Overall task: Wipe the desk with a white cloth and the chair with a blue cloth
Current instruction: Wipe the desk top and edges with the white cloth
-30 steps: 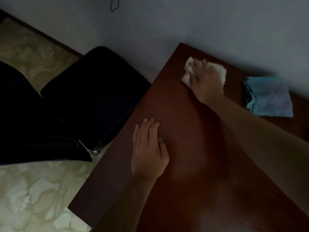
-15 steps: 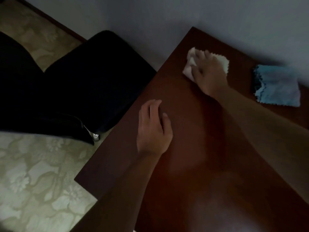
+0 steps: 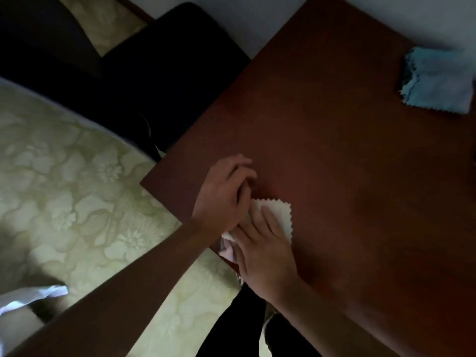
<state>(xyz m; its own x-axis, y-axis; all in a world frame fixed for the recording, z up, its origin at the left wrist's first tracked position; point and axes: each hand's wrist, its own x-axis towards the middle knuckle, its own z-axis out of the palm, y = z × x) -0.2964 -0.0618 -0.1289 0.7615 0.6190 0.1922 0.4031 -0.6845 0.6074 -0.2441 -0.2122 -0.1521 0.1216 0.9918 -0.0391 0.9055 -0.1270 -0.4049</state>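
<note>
The white cloth [image 3: 279, 216] lies on the dark red-brown desk [image 3: 347, 176] at its near left edge. My right hand [image 3: 262, 251] presses flat on the cloth with straight fingers. My left hand [image 3: 224, 197] rests on the desk just left of the cloth, its fingers touching the cloth's edge. Folded, the blue cloth [image 3: 438, 81] sits on the desk's far right, away from both hands. The black chair [image 3: 144, 81] stands left of the desk.
A pale wall [image 3: 270, 19] runs behind the desk and chair. Patterned cream flooring [image 3: 77, 189] spreads to the left. My dark trouser legs [image 3: 239, 328] show below the desk's near edge.
My right hand has dragged the white cloth from the desk's far side to the near left edge, beside my left hand. The view has tilted down and left.
</note>
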